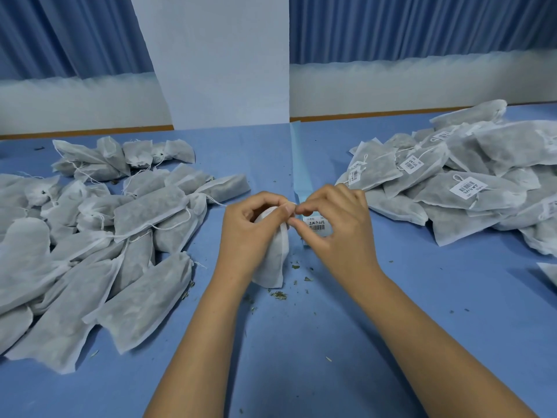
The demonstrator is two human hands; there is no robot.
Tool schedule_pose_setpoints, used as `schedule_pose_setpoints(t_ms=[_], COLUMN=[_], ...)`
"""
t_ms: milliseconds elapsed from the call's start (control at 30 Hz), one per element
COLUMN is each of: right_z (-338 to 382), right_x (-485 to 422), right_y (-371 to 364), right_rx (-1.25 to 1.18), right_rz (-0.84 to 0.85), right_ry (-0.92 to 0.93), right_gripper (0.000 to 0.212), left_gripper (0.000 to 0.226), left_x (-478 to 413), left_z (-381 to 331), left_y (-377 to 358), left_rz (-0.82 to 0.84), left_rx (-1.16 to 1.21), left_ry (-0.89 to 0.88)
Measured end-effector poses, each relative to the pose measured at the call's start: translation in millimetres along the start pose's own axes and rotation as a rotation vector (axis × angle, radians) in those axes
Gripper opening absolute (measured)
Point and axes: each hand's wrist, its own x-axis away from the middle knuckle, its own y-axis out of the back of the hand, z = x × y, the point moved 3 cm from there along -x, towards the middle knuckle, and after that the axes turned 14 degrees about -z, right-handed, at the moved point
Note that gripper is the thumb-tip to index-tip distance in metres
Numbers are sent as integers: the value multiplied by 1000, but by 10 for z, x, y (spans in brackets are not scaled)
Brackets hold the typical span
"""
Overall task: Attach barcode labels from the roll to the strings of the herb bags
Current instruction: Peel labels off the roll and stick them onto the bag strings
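Far left: heap of unlabelled herb bags [99, 236], loose strings trailing, on blue tabletop [301, 342]. Centre: left hand [253, 230] grip closed round white herb bag [272, 260], bag upright, lower end on tabletop. Right hand [334, 224] fingertips pinched narrow, meeting left thumb at bag top; what they pinch too small to tell. Barcode label [316, 225] on blue backing strip [298, 164] just behind hands. Herb crumbs [278, 295] below. Far right: pile of labelled bags [470, 182].

Likely packing workroom: heaped herb bags [99, 236]

Blue curtains [75, 34], white pillar [217, 61], blue tabletop [301, 342].
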Motion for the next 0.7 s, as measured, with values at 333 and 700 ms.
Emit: schedule_pose_setpoints(t_ms=[333,700], right_z=[-194,-547], right_x=[-100,-165], right_y=[96,255], right_rx=[-399,-392], right_rz=[19,-245], right_ry=[-561,-898], right_gripper=[13,19], left_gripper=[23,11], left_x=[-81,-77], left_z=[-21,158], left_y=[126,208], left_rz=[-23,362], left_rx=[-50,-278], left_ry=[-4,346])
